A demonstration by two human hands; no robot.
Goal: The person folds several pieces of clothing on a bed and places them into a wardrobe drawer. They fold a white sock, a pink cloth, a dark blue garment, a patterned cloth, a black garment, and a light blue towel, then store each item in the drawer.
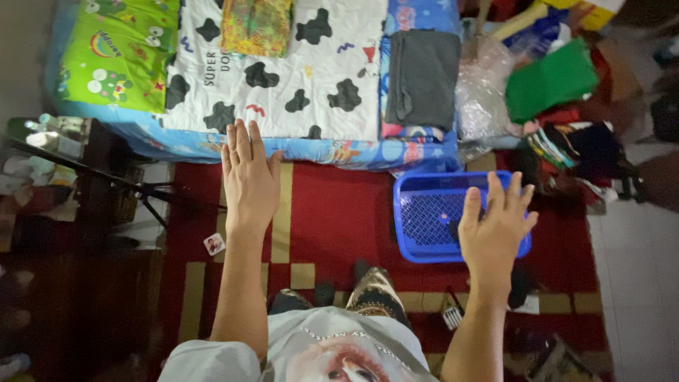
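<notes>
Head view, right hand [495, 230] over blue basket [431, 212] (dark item inside)

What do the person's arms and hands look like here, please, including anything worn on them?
Both arms are bare from the short sleeves down. The left hand and right hand wear no gloves, watch or bracelets that can be seen. The sleeves belong to a light grey T-shirt with a printed picture on its front.

A glossy blue plastic mesh basket [424, 219] sits on matt woven red carpet [332, 212] beside a soft cotton cow-print blanket [283, 78].
</notes>
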